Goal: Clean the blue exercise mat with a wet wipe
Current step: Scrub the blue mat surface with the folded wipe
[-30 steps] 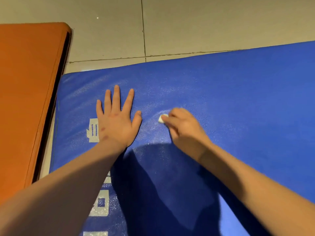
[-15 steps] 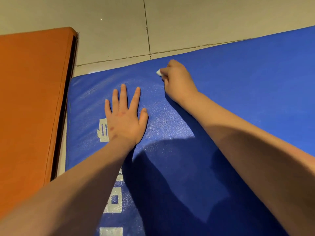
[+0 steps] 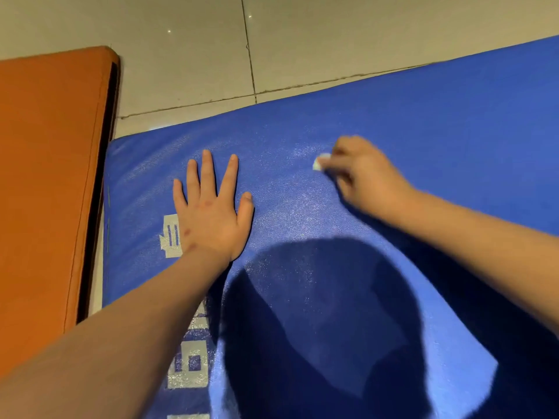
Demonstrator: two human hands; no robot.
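Observation:
The blue exercise mat point(image 3: 438, 131) fills most of the view, with white printed characters near its left side. My left hand point(image 3: 211, 213) lies flat on it, fingers spread, close to the mat's left edge. My right hand point(image 3: 366, 179) is further right, blurred by motion, its fingers curled round a small white wet wipe point(image 3: 318, 162) that it holds against the mat. Only a corner of the wipe shows past the fingertips. A dark shadow covers the mat's near middle.
An orange mat point(image 3: 45, 176) lies alongside the blue one on the left, with a narrow gap of floor between them. Pale floor tiles point(image 3: 332, 40) run beyond the blue mat's far edge.
My right hand pushed the wipe up to the mat's far edge, then drew it back toward me and to the right. My left hand stayed flat in place.

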